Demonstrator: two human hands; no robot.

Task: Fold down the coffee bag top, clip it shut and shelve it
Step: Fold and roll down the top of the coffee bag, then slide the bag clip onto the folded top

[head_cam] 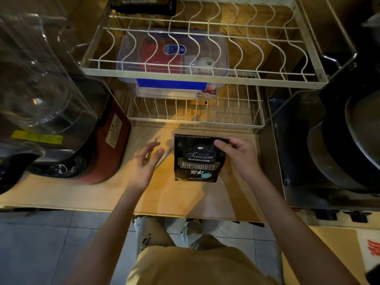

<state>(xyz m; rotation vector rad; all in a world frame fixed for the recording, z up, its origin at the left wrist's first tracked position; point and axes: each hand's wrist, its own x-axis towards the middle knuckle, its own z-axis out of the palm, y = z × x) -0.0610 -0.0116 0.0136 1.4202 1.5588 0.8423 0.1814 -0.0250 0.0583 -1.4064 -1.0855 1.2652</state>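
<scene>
A black coffee bag (196, 161) with white "Treasure Blue Mountain" lettering stands upright on the wooden counter (185, 198). My right hand (238, 155) grips its top right corner, thumb on the front. My left hand (146, 161) hovers just left of the bag, fingers spread, holding nothing. A thin pale stick-like thing (163, 159), possibly the clip, lies on the counter between my left hand and the bag, partly hidden by my fingers. Behind the bag stands a white wire rack (195, 118) with a lower and an upper shelf.
A clear lidded box (172, 56) with red and blue contents sits on the lower rack. Another black bag (144, 4) rests at the back above. A clear-topped machine on a red base (61, 112) stands left. Black round pans on a metal appliance (339, 145) are at right.
</scene>
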